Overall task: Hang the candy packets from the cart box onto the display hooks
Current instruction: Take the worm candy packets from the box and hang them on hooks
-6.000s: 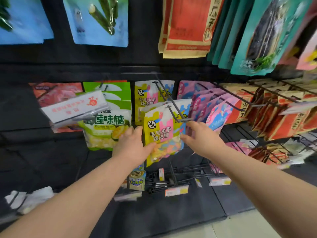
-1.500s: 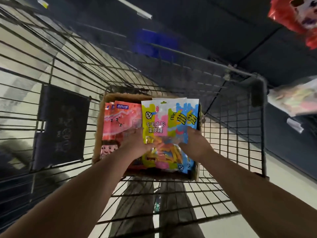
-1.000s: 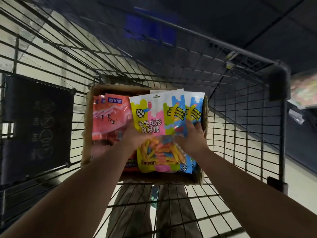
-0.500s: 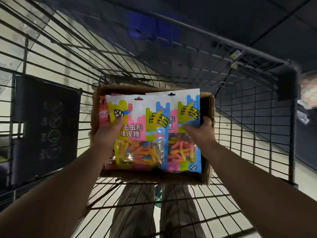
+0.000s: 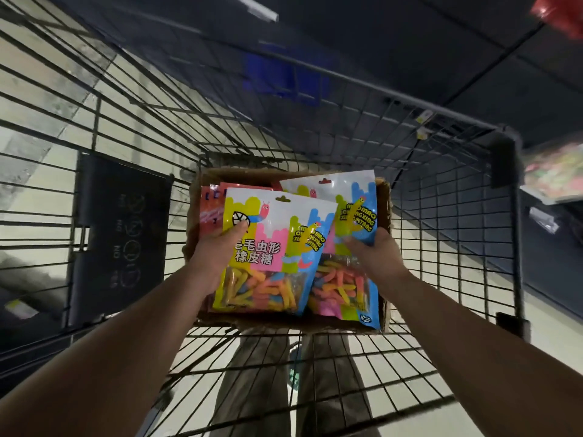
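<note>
Two candy packets [image 5: 262, 247] — hang-hole [image 5: 283, 199] ends up, long axes near-vertical.

A wire shopping cart [image 5: 441, 216] carries an open cardboard box [image 5: 284, 324] on its mesh bottom, near the far wall; red-pink candy packets [image 5: 209, 212] stand in the box's left side.

- Centre of frame, inside the wire cart [image 5: 441, 216]: cardboard box [image 5: 277, 324].
- Above the box, side by side: left packet [image 5: 271, 247] overlapping right packet [image 5: 356, 197].
- Left hand [image 5: 214, 257] gripping the left packet's left edge; right hand [image 5: 375, 253] pinching the right packet.
- Upper left in the box, behind both: more packets [image 5: 211, 209].
- Lower centre, beneath the cart floor: legs [image 5: 252, 373].
</note>
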The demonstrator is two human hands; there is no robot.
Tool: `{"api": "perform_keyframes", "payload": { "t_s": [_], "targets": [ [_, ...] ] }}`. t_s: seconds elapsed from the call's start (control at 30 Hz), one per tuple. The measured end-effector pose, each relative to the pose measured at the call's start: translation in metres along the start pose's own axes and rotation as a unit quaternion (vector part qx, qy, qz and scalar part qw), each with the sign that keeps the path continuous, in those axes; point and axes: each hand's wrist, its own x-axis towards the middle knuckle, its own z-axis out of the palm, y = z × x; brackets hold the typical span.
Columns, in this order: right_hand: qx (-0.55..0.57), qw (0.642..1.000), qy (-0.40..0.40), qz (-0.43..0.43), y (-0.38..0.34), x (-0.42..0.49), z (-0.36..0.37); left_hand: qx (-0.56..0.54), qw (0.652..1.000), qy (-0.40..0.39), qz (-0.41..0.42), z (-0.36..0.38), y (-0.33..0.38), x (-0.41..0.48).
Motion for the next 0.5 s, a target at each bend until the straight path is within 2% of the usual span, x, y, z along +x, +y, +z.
{"api": "perform_keyframes", "payload": {
  "t_s": [0.17,0.37,0.5],
  "targets": [
    [0.053,0.998,0.039,-0.004,-0.021,-0.029,-0.032,-0.004,0.999,0.032,0.018,-0.009,0.022,-0.024],
    [0.106,0.990,0.095,0.003,-0.043,-0.077,-0.073,0.001,0.998,0.041,0.039,-0.017,0.058,-0.059],
    [0.139,0.981,0.130,-0.022,-0.056,-0.109,-0.092,0.006,0.998,0.039,0.049,-0.015,0.085,-0.083]
  ]
}}
